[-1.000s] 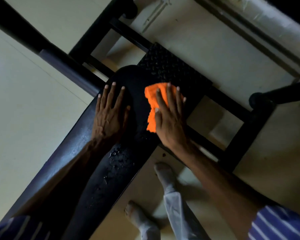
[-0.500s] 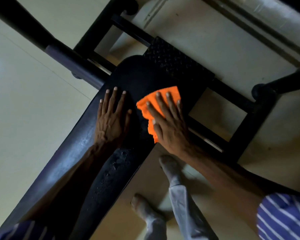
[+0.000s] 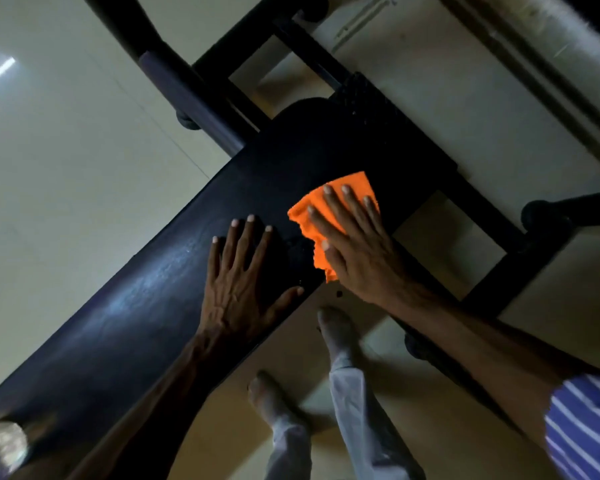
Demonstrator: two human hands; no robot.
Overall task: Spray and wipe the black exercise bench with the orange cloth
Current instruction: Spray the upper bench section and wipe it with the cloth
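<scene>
Two bare feet (image 3: 333, 327) below pale trouser legs (image 3: 354, 403) nearest, planted on cream floor tile (image 3: 66, 174) beside the long black padded exercise bench (image 3: 146, 299). Blue-and-white striped sleeve (image 3: 582, 424) at lower right.

Left hand (image 3: 236, 289) flat on the pad, fingers straight and spread, thumb out toward the near edge; bracing only, holding nothing. Placement on the pad unchanged against one second earlier.

Right hand (image 3: 357, 251) flat on the bright orange cleaning cloth (image 3: 326, 216), fingers extended, pressing rather than clutching. Cloth lying on the pad just beyond and right of the left hand, near the right edge, one corner hanging past that edge. Against one second earlier: cloth drawn back from the rounded head end toward the body, now clear of the black studded frame plate (image 3: 371, 98); fabric spread wider under the palm. Judged a pull stroke in a wiping pass.

Droplets (image 3: 295, 244) visible on the pad between the two hands; fewer apparent than before, though low light limits certainty. Dull sheen along the left flank of the pad. Judgement: spraying done, wiping under way, head end covered, long near section of the pad not yet wiped.

Black tubular steel frame (image 3: 499, 265) beyond and at right, well apart from both hands.

No brand, label or legible writing found on bench, cloth or frame. No spray bottle in view.
</scene>
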